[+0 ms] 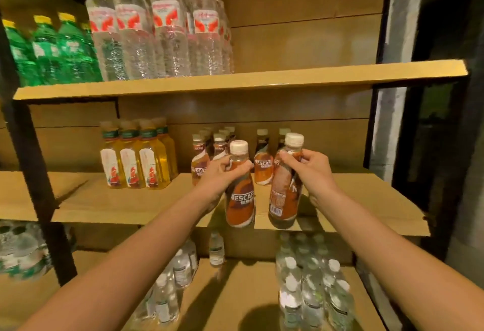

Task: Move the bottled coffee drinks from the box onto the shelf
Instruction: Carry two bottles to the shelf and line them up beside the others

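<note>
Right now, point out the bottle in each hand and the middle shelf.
Left-hand bottle [240,199]: head view, on its label.
Right-hand bottle [281,194]: head view, on its label.
Middle shelf [117,202]: head view, on bare board.

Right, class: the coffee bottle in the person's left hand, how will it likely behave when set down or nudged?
The coffee bottle seems full, so probably heavy for its size. It is tall and narrow, so a nudge near the top could tip it, then it would likely roll. The left hand grips its neck; the glossy label may be slippery.
</note>
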A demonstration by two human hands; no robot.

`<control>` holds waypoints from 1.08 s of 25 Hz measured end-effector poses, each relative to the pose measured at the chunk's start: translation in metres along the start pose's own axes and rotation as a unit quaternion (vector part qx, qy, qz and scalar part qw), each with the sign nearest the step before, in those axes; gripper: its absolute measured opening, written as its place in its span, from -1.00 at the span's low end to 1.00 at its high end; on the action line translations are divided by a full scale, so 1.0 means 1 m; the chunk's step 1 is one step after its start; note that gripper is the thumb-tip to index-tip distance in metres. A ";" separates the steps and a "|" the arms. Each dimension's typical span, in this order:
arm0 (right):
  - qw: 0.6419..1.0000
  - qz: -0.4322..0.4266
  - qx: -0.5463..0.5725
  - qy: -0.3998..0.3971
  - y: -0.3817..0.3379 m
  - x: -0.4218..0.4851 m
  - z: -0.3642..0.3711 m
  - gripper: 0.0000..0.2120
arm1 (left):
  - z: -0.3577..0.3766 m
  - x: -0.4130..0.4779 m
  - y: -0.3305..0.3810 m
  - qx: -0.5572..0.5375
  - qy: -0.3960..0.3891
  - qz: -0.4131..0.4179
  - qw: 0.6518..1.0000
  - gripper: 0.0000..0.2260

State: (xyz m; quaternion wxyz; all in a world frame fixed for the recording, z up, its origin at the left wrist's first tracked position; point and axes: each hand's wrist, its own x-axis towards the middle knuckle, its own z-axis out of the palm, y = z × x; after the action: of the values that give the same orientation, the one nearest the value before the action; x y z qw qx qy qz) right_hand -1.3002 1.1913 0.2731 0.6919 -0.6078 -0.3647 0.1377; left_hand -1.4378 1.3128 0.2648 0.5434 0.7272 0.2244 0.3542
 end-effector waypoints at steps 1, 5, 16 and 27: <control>1.000 0.004 -0.005 0.021 0.000 0.009 0.008 -0.76 | -0.002 0.014 -0.002 -0.007 -0.014 0.002 1.000 -0.75; 0.994 0.017 -0.049 0.094 0.009 0.040 0.024 -0.82 | 0.005 0.058 -0.016 -0.049 -0.064 -0.004 0.997 -0.76; 0.974 0.002 -0.122 0.192 0.051 0.088 0.030 -0.79 | 0.030 0.107 -0.035 -0.081 -0.113 0.004 0.990 -0.84; 0.944 0.030 -0.313 -0.098 0.105 0.048 -0.023 -0.48 | 0.039 0.057 -0.071 0.133 -0.045 0.068 0.988 -0.52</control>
State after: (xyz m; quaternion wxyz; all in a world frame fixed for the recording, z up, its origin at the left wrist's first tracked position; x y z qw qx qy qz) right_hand -1.2245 1.2282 0.1908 0.4233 -0.7876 -0.4373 0.0966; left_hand -1.3671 1.3509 0.2064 0.4260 0.8219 0.1944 0.3242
